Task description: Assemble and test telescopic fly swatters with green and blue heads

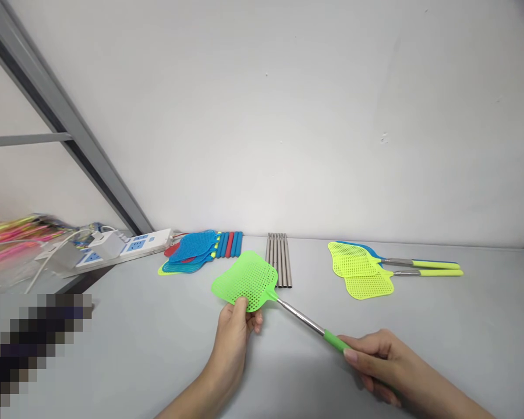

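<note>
A green fly swatter (pixel 247 281) with a metal shaft and green grip is held above the grey table, slanting down to the right. My left hand (pixel 237 334) pinches the lower edge of its perforated head, thumb on top. Around its green grip my right hand (pixel 378 364) is closed, the thumb lying along it. Behind the swatter head, several bare metal tubes (pixel 283 262) lie side by side. To the right rest whole fly swatters with yellow heads (pixel 369 285), and part of a blue head (pixel 362 249) shows beneath them.
At the back left lie loose blue swatter heads (pixel 195 245), with red and yellow ones partly covered, beside blue and red grips (pixel 230 244). A white power strip (pixel 151 241) with plugs and cables sits farther left, near plastic-wrapped items (pixel 13 247). A metal frame post (pixel 87 145) and white wall stand behind.
</note>
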`<action>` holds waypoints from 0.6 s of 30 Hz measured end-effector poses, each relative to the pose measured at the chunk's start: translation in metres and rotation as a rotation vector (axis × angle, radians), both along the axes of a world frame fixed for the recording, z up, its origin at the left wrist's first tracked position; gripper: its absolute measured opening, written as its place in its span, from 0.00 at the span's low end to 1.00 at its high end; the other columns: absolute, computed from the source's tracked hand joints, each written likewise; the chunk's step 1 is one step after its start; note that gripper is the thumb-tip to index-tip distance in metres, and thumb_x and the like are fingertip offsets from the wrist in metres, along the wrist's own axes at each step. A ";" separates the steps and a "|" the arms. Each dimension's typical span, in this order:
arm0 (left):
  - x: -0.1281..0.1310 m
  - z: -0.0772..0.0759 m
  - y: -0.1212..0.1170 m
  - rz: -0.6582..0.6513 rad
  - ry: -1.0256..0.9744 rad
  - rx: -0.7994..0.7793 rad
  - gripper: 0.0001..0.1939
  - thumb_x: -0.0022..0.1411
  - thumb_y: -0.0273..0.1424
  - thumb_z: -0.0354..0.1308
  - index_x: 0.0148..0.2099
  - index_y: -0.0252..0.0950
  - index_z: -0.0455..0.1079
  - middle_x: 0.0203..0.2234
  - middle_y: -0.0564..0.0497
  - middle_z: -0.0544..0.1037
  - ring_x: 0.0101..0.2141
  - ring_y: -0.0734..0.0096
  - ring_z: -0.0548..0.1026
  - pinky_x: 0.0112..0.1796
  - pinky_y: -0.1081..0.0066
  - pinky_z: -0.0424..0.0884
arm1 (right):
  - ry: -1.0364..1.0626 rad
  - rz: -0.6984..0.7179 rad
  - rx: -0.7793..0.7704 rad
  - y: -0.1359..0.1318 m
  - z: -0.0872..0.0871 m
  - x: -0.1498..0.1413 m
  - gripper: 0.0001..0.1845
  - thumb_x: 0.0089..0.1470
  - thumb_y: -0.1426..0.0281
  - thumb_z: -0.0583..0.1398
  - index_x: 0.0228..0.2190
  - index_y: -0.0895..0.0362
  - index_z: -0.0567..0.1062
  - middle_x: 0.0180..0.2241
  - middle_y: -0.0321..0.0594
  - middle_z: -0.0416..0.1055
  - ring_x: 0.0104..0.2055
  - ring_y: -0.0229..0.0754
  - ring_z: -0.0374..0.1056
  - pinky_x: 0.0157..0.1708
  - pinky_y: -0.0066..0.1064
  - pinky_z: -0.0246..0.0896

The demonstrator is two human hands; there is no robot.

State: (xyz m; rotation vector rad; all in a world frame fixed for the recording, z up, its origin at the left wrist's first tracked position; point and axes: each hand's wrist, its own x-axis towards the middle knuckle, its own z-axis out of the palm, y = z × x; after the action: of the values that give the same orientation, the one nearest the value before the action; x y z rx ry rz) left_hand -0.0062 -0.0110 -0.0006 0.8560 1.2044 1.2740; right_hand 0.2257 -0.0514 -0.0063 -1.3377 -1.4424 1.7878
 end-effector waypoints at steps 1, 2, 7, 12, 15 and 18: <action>0.000 -0.001 0.001 -0.003 0.002 -0.001 0.06 0.50 0.31 0.46 0.23 0.36 0.56 0.13 0.57 0.63 0.17 0.77 0.58 0.21 0.76 0.58 | -0.001 0.000 0.001 0.000 0.000 0.000 0.24 0.49 0.53 0.56 0.17 0.61 0.70 0.14 0.29 0.54 0.13 0.26 0.46 0.14 0.23 0.36; -0.001 -0.002 0.001 -0.003 0.004 -0.002 0.06 0.51 0.31 0.46 0.23 0.36 0.55 0.13 0.57 0.63 0.17 0.77 0.57 0.21 0.76 0.58 | -0.004 0.000 0.004 0.000 0.000 0.000 0.24 0.49 0.53 0.56 0.17 0.61 0.69 0.14 0.29 0.54 0.13 0.26 0.46 0.14 0.23 0.37; -0.001 -0.003 0.002 0.003 -0.005 0.005 0.06 0.51 0.31 0.45 0.24 0.36 0.55 0.13 0.57 0.63 0.17 0.78 0.57 0.20 0.77 0.57 | -0.026 0.017 0.009 -0.001 -0.003 -0.002 0.25 0.48 0.52 0.55 0.17 0.61 0.70 0.14 0.30 0.55 0.12 0.26 0.47 0.13 0.23 0.36; -0.001 0.001 0.000 -0.016 -0.054 0.006 0.05 0.52 0.31 0.47 0.26 0.36 0.57 0.15 0.57 0.63 0.18 0.78 0.60 0.21 0.76 0.60 | -0.009 -0.003 0.024 -0.001 -0.001 -0.001 0.22 0.50 0.54 0.56 0.24 0.61 0.75 0.16 0.30 0.55 0.14 0.27 0.46 0.14 0.24 0.36; -0.003 0.002 0.001 -0.030 -0.108 0.015 0.03 0.51 0.30 0.48 0.28 0.35 0.59 0.20 0.56 0.64 0.20 0.75 0.64 0.21 0.75 0.61 | 0.006 -0.038 0.028 0.001 -0.001 0.001 0.21 0.50 0.56 0.56 0.37 0.60 0.76 0.17 0.30 0.54 0.15 0.27 0.44 0.15 0.24 0.35; -0.004 0.003 0.001 -0.044 -0.136 0.014 0.03 0.49 0.29 0.48 0.29 0.34 0.60 0.22 0.54 0.65 0.22 0.74 0.65 0.21 0.73 0.62 | 0.010 -0.076 0.031 0.002 -0.004 0.003 0.24 0.49 0.57 0.57 0.44 0.58 0.73 0.18 0.30 0.53 0.16 0.27 0.43 0.15 0.24 0.35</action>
State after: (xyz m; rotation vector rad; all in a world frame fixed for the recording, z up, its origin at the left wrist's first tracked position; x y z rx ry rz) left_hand -0.0101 -0.0096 0.0026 0.7897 1.0648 1.2851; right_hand 0.2283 -0.0493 -0.0098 -1.3478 -1.3896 1.7151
